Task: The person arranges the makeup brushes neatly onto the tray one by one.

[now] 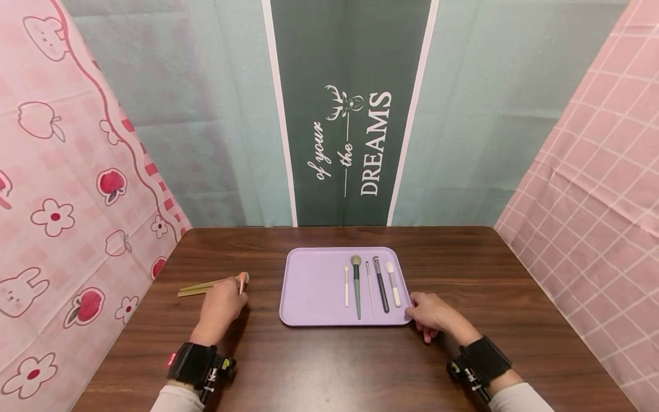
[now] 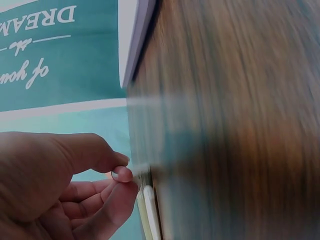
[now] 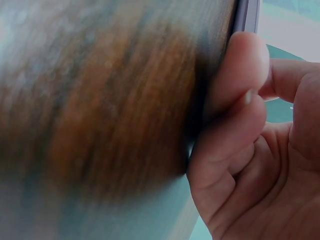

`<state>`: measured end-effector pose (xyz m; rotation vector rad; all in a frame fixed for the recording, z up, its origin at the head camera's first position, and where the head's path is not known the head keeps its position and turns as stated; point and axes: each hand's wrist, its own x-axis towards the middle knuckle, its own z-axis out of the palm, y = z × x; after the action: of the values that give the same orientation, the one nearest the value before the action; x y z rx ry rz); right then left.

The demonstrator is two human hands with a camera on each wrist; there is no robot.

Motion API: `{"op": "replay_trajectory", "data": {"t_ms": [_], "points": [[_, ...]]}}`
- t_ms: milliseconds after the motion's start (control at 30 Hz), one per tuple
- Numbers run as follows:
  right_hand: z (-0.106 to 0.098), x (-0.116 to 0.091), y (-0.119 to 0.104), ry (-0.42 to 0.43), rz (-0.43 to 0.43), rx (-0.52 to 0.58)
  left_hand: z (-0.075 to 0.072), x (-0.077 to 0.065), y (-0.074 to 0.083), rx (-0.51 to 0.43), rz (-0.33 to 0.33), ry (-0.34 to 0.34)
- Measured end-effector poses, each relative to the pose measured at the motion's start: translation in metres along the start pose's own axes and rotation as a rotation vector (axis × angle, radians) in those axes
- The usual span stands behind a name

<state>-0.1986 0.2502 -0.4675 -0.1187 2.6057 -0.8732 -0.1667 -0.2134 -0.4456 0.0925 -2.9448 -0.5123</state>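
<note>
My left hand [image 1: 222, 300] is at the left of the table, thumb and forefinger pinching a makeup brush [image 1: 242, 280] with an orange-pink handle and a pale tip. Much of that brush is hidden by the fingers. Beside and partly behind this hand lie thin yellow-green sticks [image 1: 194, 290]. My right hand [image 1: 431, 313] grips the near right corner of a lilac tray [image 1: 314, 286], thumb at the rim and the other fingers curled below it. On the tray, several makeup brushes lie side by side, among them a green-handled brush [image 1: 357, 292] and a black-handled brush [image 1: 382, 289].
The brown wooden table [image 1: 329, 366] bears the tray near its middle. A green curtain [image 1: 350, 68] with white lettering hangs behind. Pink patterned cloths hang at the left [image 1: 62, 171] and right [image 1: 592, 200] sides.
</note>
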Motion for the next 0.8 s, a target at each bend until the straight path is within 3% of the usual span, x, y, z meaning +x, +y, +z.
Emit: {"op": "replay_trajectory", "data": {"t_ms": [200,467,800], "points": [[0.000,0.000,-0.001,-0.004,-0.009,0.002,0.007,0.003,0.010,-0.010,0.008,0.020],[-0.001,0.000,0.000,0.003,-0.007,0.007,0.022,0.007,0.029,0.014,0.085,0.108],[0.000,-0.001,0.000,-0.003,0.001,0.004,0.028,0.013,0.056,0.016,0.087,0.092]]}}
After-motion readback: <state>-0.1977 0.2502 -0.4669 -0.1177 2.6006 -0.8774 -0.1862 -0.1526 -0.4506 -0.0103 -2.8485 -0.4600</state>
